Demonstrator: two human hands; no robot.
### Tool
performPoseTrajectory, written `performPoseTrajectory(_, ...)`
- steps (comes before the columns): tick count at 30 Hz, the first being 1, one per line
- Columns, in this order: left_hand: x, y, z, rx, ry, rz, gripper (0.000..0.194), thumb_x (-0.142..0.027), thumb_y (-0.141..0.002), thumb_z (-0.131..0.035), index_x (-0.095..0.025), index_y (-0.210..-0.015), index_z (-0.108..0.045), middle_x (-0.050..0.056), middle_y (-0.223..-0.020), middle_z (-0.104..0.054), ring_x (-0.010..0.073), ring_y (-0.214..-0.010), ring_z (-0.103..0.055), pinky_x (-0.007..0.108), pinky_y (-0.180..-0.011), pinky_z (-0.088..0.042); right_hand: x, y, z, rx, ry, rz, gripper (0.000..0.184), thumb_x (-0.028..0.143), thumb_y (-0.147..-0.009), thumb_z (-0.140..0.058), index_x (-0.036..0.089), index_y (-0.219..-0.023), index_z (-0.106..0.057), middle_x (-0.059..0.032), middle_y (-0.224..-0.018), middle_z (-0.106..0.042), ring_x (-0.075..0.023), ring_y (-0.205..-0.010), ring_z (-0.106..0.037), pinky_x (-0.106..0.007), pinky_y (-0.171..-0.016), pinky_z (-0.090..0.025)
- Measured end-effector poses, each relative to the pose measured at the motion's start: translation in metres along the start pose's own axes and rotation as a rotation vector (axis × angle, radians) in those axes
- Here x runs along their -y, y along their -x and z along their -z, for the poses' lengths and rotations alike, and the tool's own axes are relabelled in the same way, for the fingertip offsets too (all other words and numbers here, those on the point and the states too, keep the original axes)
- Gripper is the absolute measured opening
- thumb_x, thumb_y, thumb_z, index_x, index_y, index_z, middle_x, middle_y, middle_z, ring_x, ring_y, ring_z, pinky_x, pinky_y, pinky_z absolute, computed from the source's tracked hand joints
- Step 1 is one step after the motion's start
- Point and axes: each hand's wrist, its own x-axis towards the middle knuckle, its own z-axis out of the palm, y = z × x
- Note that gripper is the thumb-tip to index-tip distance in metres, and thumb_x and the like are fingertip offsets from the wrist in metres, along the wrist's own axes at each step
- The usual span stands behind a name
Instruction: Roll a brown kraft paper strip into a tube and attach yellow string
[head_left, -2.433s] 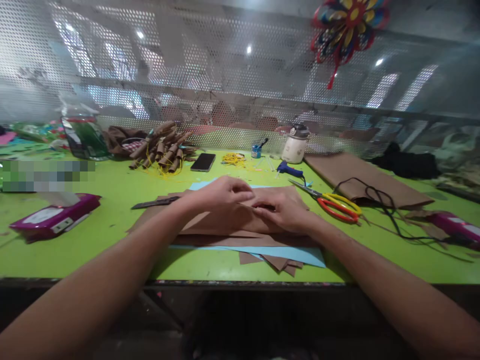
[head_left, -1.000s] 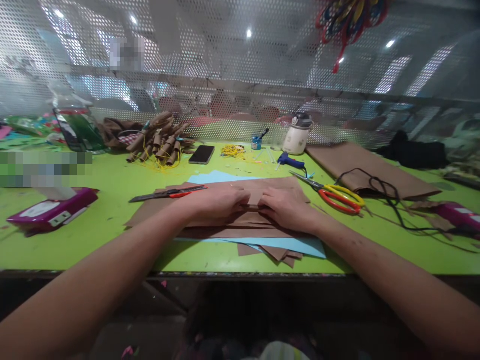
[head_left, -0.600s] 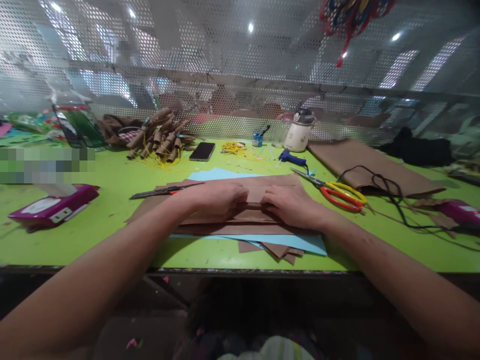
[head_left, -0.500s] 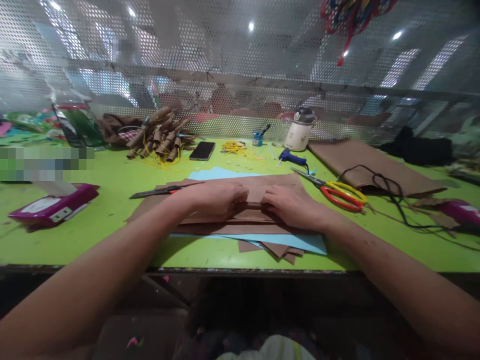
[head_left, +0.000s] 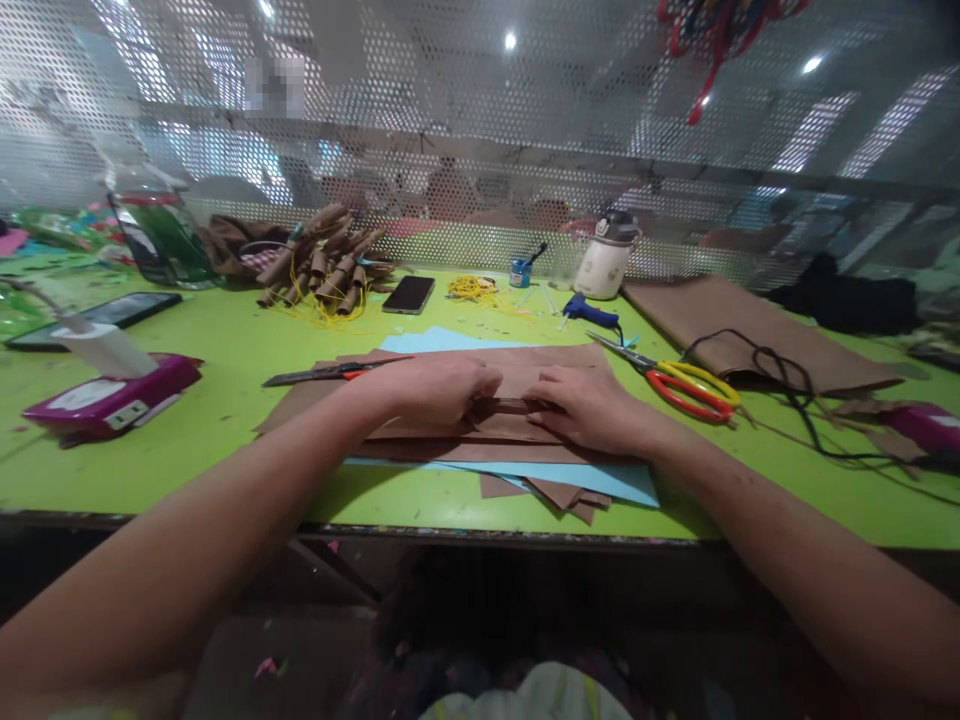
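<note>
Brown paper (head_left: 420,452) lies over light blue sheets (head_left: 621,487) at the near edge of the green table. My left hand (head_left: 448,391) is closed on a narrow fold of this paper, its fingertips curled down. Across from it, my right hand (head_left: 583,402) pinches the same strip between thumb and fingers. A short stretch of the fold shows between the hands. Beside my left wrist rest scissors with orange-red handles (head_left: 356,374), partly covered by the forearm. Another pair of scissors, with red and yellow handles (head_left: 690,392), is to the right of my right hand.
Behind the paper are a phone (head_left: 409,294), yellow string (head_left: 474,289), a blue glue gun (head_left: 589,311) and a white bottle (head_left: 602,265). Rolled brown paper tubes (head_left: 330,275) lie back left. A purple power strip (head_left: 112,398) sits left; a black cord (head_left: 806,400) loops at right.
The camera view has shifted slightly. Both hands stay on the fold of brown paper, with hardly any movement of the fingers.
</note>
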Motion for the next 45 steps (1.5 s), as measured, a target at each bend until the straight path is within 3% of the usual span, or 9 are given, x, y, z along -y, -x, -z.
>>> performPoseTrajectory(11,-0.004,0.006,0.009,0.025,-0.038,0.039,0.014,-0.024,-0.071,-0.052,-0.022,-0.083,-0.060,0.003,-0.074,-0.060,0.0131,-0.056,-0.043,0.026,-0.051,-0.026,0.000,-0.001,-0.011,-0.063,-0.037,-0.005,0.016,0.026,-0.089,-0.048,0.017,-0.088,-0.061,-0.0072,-0.088,-0.062,-0.0179,-0.081,-0.054,-0.028,-0.068,-0.036)
performPoseTrajectory(17,-0.003,0.006,0.007,0.036,-0.037,0.050,0.018,-0.021,-0.070,-0.051,-0.022,-0.084,-0.061,0.003,-0.075,-0.060,0.0140,-0.056,-0.043,0.026,-0.052,-0.027,0.004,-0.001,-0.015,-0.083,0.119,0.044,0.020,0.023,-0.090,-0.044,0.015,-0.081,-0.060,-0.0087,-0.084,-0.062,-0.0192,-0.079,-0.054,-0.029,-0.070,-0.036)
performPoseTrajectory(25,-0.003,0.008,0.008,-0.048,-0.056,0.012,0.013,-0.024,-0.071,-0.051,-0.022,-0.079,-0.061,0.005,-0.079,-0.060,0.0136,-0.055,-0.044,0.026,-0.050,-0.026,0.011,-0.001,-0.013,-0.095,0.309,0.152,0.020,0.015,-0.088,-0.042,0.012,-0.080,-0.060,-0.0107,-0.081,-0.061,-0.0198,-0.074,-0.051,-0.031,-0.066,-0.033)
performPoseTrajectory(33,0.000,0.010,0.007,-0.033,-0.078,0.002,0.012,-0.025,-0.073,-0.050,-0.022,-0.076,-0.061,0.002,-0.071,-0.060,0.0127,-0.050,-0.040,0.027,-0.048,-0.023,0.012,0.001,-0.013,-0.112,0.300,0.142,0.021,0.017,-0.090,-0.041,0.013,-0.077,-0.058,-0.0090,-0.076,-0.059,-0.0183,-0.069,-0.047,-0.030,-0.061,-0.027)
performPoseTrajectory(40,-0.003,0.006,0.004,-0.051,-0.143,-0.082,0.012,-0.025,-0.070,-0.054,-0.022,-0.081,-0.060,0.003,-0.076,-0.060,0.0167,-0.063,-0.049,0.028,-0.053,-0.029,0.021,0.001,-0.005,-0.099,0.394,0.192,0.021,0.009,-0.088,-0.039,0.012,-0.080,-0.058,-0.0103,-0.079,-0.059,-0.0193,-0.070,-0.047,-0.031,-0.058,-0.023)
performPoseTrajectory(45,0.000,0.005,0.004,-0.058,-0.146,-0.094,0.009,-0.026,-0.074,-0.052,-0.022,-0.076,-0.059,0.002,-0.073,-0.057,0.0159,-0.061,-0.049,0.028,-0.053,-0.029,0.018,0.001,-0.006,-0.096,0.380,0.190,0.020,0.012,-0.089,-0.039,0.014,-0.081,-0.057,-0.0094,-0.081,-0.059,-0.0191,-0.070,-0.046,-0.031,-0.058,-0.023)
